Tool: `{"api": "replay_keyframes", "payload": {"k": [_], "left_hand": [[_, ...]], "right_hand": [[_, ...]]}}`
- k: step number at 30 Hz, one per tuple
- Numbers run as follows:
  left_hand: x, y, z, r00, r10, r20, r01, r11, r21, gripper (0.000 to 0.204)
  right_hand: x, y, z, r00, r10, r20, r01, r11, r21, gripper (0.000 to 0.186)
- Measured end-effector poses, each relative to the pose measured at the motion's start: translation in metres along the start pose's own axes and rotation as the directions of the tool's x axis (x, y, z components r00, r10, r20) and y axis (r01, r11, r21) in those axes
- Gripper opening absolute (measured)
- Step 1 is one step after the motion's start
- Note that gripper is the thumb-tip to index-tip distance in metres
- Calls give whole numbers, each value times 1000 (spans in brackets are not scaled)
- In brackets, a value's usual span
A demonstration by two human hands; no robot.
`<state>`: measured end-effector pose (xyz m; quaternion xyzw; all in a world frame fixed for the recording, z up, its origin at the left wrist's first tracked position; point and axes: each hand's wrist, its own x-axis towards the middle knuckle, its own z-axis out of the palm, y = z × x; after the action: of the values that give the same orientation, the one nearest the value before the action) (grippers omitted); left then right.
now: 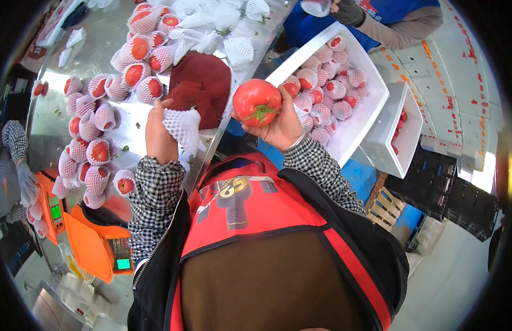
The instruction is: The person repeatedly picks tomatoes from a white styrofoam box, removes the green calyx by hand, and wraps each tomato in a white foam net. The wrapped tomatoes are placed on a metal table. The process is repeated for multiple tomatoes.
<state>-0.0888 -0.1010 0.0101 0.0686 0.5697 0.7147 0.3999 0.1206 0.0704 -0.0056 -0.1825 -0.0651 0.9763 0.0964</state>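
Note:
In my right hand [286,124] is a large red tomato [256,101], its green stem end turned toward me. My left hand [161,135] is closed on a white foam net sleeve [181,128] that hangs loosely from the fingers. Hand and sleeve are over the metal table [46,127], apart from the tomato. Beyond them lies a dark red cloth [198,88]. Tomatoes in pinkish foam nets [90,126] are grouped on the table to the left of my left hand.
A white foam box [377,91] of netted tomatoes stands at right, beside a smaller white box [407,124] with tomatoes. Loose foam sleeves [238,51] lie at the table's far end. Orange scales [87,243] are at lower left. Co-workers' gloved hands [349,12] show at upper right and far left.

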Motion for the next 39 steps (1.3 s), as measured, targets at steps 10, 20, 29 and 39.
{"api": "replay_keyframes", "payload": {"k": [10, 20, 29, 39], "left_hand": [[-55, 2, 35, 898, 90, 431, -333, 778, 533, 39], [-47, 8, 49, 898, 163, 409, -402, 684, 609, 38], [2, -34, 39, 971, -43, 236, -92, 841, 532, 23], [55, -11, -9, 991, 124, 59, -137, 853, 503, 33]], "right_hand": [[15, 13, 22, 971, -123, 206, 199, 892, -406, 89], [18, 7, 19, 952, -68, 300, 224, 820, -527, 86], [-28, -10, -23, 994, -20, -108, 7, 993, -117, 47], [-282, -252, -167, -32, -845, -533, 993, 35, -116, 50]]}}
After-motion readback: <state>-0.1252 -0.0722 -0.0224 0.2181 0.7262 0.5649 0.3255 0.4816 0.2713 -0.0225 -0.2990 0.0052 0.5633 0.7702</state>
